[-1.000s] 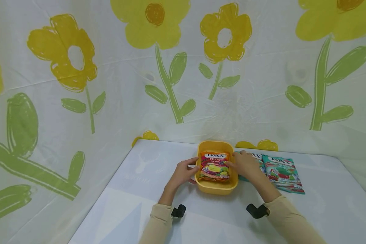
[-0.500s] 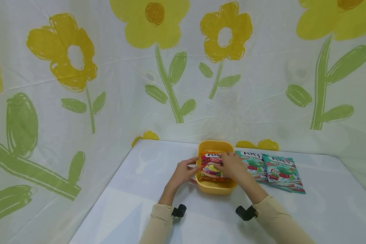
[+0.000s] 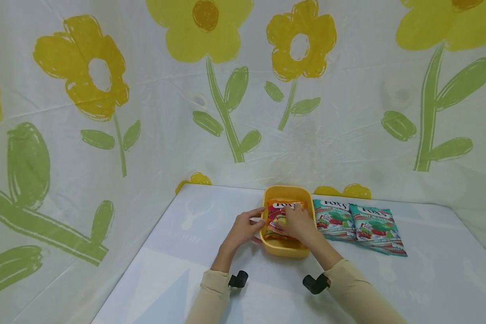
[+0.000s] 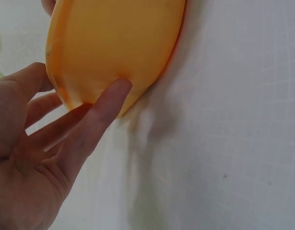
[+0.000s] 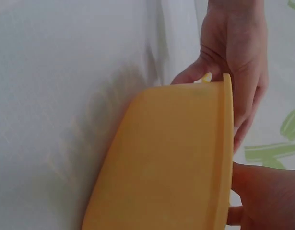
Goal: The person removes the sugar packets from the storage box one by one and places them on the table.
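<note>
Centrally, yellow rounded plastic tub (image 3: 285,247) on white counter (image 3: 178,270), left hand (image 3: 243,229) with relaxed fingers touching its left wall, right hand (image 3: 297,223) flat, pressing red fruit-candy packet (image 3: 276,211) inside, two teal candy packets (image 3: 358,225) right.

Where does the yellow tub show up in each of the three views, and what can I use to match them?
Head: the yellow tub sits at lower centre on the white table, a candy packet inside.
Left wrist: its outer wall fills the upper left, the left hand touching it.
Right wrist: its wall and rim fill the lower centre.
Shared landmark: the left hand at the tub's side.
</note>
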Tool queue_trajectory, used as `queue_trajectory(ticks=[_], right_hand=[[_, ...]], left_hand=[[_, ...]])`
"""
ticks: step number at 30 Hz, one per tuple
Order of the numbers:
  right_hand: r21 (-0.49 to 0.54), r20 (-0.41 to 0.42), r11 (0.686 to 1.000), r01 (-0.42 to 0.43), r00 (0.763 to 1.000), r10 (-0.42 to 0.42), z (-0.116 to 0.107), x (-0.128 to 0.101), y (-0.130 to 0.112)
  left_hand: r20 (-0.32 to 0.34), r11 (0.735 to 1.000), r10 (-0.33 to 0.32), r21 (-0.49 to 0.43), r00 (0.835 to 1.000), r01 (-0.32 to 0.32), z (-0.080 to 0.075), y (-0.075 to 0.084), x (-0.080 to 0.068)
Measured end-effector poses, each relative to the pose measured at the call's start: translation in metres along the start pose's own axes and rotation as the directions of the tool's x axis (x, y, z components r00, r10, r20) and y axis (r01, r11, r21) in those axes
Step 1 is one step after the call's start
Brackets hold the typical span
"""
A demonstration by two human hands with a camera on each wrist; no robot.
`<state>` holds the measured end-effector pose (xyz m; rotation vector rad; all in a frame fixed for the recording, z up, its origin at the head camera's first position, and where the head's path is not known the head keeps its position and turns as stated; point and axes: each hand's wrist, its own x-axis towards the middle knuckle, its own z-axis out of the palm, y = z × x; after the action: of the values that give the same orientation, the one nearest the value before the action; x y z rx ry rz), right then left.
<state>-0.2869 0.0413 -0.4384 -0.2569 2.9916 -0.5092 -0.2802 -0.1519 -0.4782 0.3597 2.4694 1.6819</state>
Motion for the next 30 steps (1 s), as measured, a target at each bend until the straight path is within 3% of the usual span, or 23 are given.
queue_trajectory(ticks=[17,30], right_hand=[[0.119,-0.039,0.991,-0.061,0.997,0.066,0.017,0.010,0.005],[0.094,-0.044,0.980,-0.176,0.982,0.181,0.019,0.011,0.003]], left_hand=[[-0.016,1.000,-0.017,0.023,1.000,0.017,0.002,0.001,0.000],[-0.020,0.999,-0.022,0.030,1.000,0.022,0.003,0.001,0.000]])
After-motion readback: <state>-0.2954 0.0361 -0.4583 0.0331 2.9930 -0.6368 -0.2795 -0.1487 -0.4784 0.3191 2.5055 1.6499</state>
